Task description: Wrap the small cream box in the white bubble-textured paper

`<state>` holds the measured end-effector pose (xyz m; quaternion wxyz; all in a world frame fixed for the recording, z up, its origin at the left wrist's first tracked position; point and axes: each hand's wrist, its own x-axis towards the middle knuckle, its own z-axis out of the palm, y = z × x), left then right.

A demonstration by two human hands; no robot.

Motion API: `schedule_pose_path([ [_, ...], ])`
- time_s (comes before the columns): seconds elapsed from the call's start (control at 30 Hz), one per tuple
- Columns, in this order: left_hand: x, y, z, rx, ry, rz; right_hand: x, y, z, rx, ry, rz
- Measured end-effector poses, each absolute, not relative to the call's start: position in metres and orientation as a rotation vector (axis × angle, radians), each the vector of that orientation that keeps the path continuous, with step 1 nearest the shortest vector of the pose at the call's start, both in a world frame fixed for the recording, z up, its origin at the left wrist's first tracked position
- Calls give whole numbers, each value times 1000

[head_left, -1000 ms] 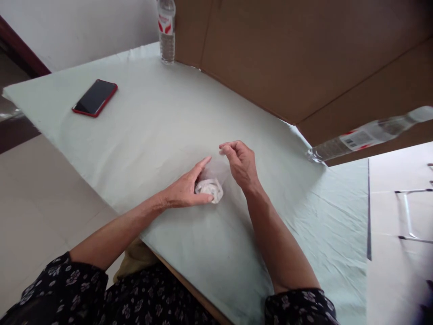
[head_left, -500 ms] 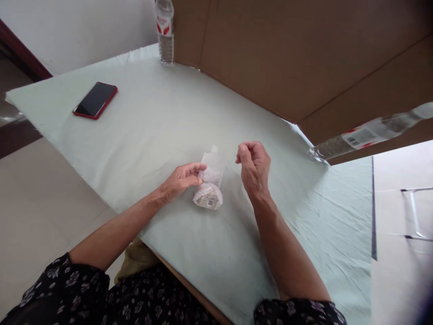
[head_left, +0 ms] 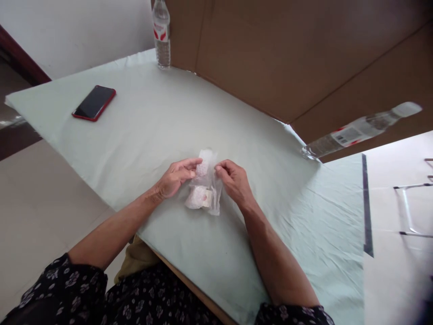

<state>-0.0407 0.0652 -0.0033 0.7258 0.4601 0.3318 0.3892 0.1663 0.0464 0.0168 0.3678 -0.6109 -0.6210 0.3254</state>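
Note:
A strip of clear bubble wrap (head_left: 204, 168) lies on the cloth in front of me. Its near end is folded around a small pale item (head_left: 206, 197) with a reddish spot; the plastic hides most of it, so its kind is unclear. On the left edge of the wrap, my left hand (head_left: 176, 176) grips it between thumb and fingers. My right hand (head_left: 234, 179) is closed in a pinch on the wrap's right edge, where a loose flap stands partly lifted.
A red-cased phone (head_left: 94, 103) rests on the tablecloth (head_left: 145, 122) at the left. One water bottle (head_left: 162, 38) stands at the back, another bottle (head_left: 352, 132) at the right, both beside a tall cardboard panel (head_left: 257, 58). A metal frame (head_left: 408, 212) is on the floor.
My right hand has come left and down from above the cloth and taken the wrap's edge. The wrapped item has turned, and its printed face no longer shows.

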Motion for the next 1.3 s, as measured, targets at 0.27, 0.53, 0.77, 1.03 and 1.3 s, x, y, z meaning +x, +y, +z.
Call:
schedule_pose_path([
  [0.27, -41, 67, -4, 1276, 1076, 1066, 188, 53, -7, -1416, -1063, 1115],
  [0.53, -36, 51, 2, 1858, 1219, 1013, 183, 52, -12, -1456, -979, 1082],
  [0.77, -39, 58, 4, 1616, 1286, 947, 185, 53, -15, -1462, -972, 974],
  [1.03, -58, 77, -12, 1788, 1681, 1114, 216, 70, -22, -1486, -1026, 537],
  [1.3, -52, 56, 5, 2211, 1136, 1344, 200, 48, 20, -1424, -1627, 754],
])
